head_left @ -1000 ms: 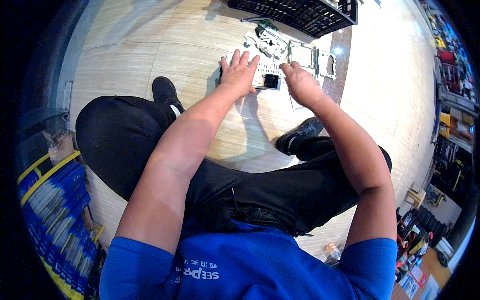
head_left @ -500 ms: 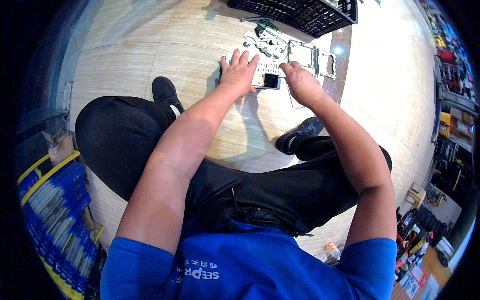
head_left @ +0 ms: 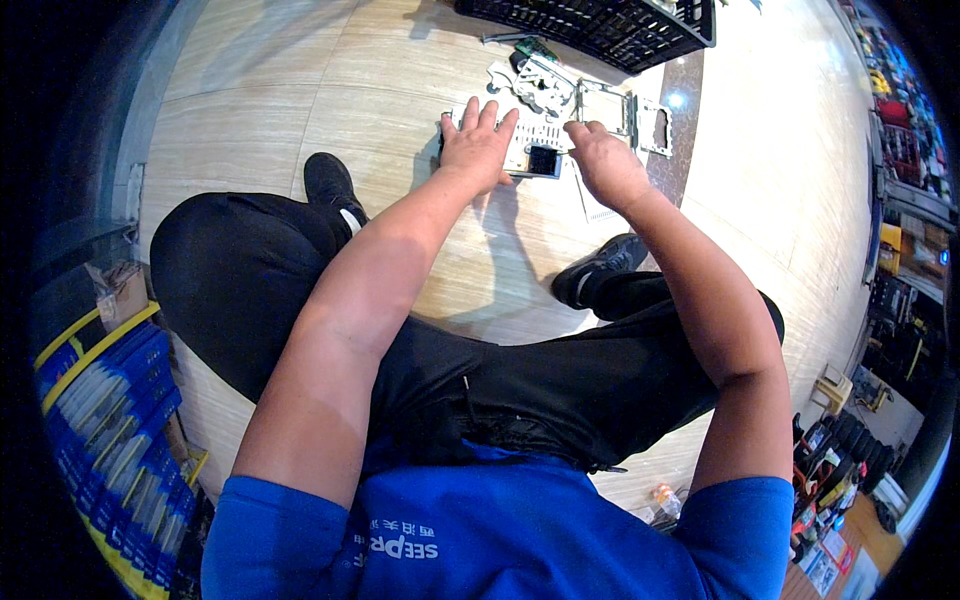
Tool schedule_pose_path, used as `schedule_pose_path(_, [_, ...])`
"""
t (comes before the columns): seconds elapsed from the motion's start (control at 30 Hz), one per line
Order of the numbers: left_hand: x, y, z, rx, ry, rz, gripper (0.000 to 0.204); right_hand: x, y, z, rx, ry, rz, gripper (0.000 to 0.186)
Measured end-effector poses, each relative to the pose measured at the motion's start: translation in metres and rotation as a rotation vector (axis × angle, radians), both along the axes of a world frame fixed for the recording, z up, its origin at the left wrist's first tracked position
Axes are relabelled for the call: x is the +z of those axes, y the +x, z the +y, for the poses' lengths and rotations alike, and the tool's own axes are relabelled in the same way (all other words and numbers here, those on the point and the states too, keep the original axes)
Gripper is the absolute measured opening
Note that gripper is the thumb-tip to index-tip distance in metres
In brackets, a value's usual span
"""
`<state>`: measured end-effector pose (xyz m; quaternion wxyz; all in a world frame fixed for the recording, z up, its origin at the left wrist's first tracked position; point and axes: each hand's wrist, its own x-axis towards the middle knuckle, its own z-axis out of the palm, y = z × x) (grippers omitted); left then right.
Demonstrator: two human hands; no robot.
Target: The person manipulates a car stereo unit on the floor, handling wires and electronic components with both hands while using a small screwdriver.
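Note:
My left hand (head_left: 478, 150) lies flat with fingers spread on a pale, slotted metal casing (head_left: 541, 134) on the floor. A dark square opening (head_left: 544, 160) shows at the casing's near right corner. My right hand (head_left: 608, 170) is closed at the casing's right edge, fingers curled around a thin-shafted tool (head_left: 568, 152). Only a short bit of its shaft shows; its handle is hidden in the hand. Just beyond the casing lie a white cut-out metal part (head_left: 541, 88) and an open rectangular metal frame (head_left: 606, 106).
A black plastic crate (head_left: 610, 38) stands behind the parts, with a small green circuit board (head_left: 536, 48) near it. Another pale plate (head_left: 656, 128) lies to the right. My shoes (head_left: 602, 268) flank the work. Shelves of goods (head_left: 120, 430) line the left side.
My right hand has shifted slightly to the right, away from the casing, still closed. The left hand and the parts have stayed put.

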<state>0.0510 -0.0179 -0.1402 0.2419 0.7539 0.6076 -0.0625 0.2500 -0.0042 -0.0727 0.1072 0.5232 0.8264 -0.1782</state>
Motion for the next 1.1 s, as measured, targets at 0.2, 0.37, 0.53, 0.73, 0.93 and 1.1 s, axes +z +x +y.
schedule_pose_path(0.2, [0.0001,0.0008,-0.0006,-0.002,0.002,-0.008,0.108,-0.0035,0.0035,-0.0027,-0.002,0.045,0.074,0.034])
schedule_pose_path(0.37, [-0.0007,0.0,-0.0011,0.002,0.014,-0.018,0.107,-0.0018,0.0013,-0.002,0.055,0.052,0.022,0.028])
schedule_pose_path(0.53, [-0.0007,-0.0008,-0.0004,-0.003,0.011,-0.021,0.107,0.0009,-0.0008,-0.0006,-0.034,0.031,-0.001,0.028])
schedule_pose_path(0.73, [0.0007,0.0019,0.0004,-0.006,0.014,-0.008,0.108,-0.0005,0.0039,-0.0024,0.05,0.045,0.086,0.031])
schedule_pose_path(0.93, [-0.0041,-0.0008,-0.0005,-0.005,0.017,-0.006,0.109,0.003,-0.0016,0.0007,-0.025,0.014,-0.026,0.033])
schedule_pose_path(1.1, [-0.0014,0.0007,-0.0012,-0.008,0.02,-0.009,0.108,-0.0005,0.0022,-0.0051,0.007,0.067,0.069,0.027])
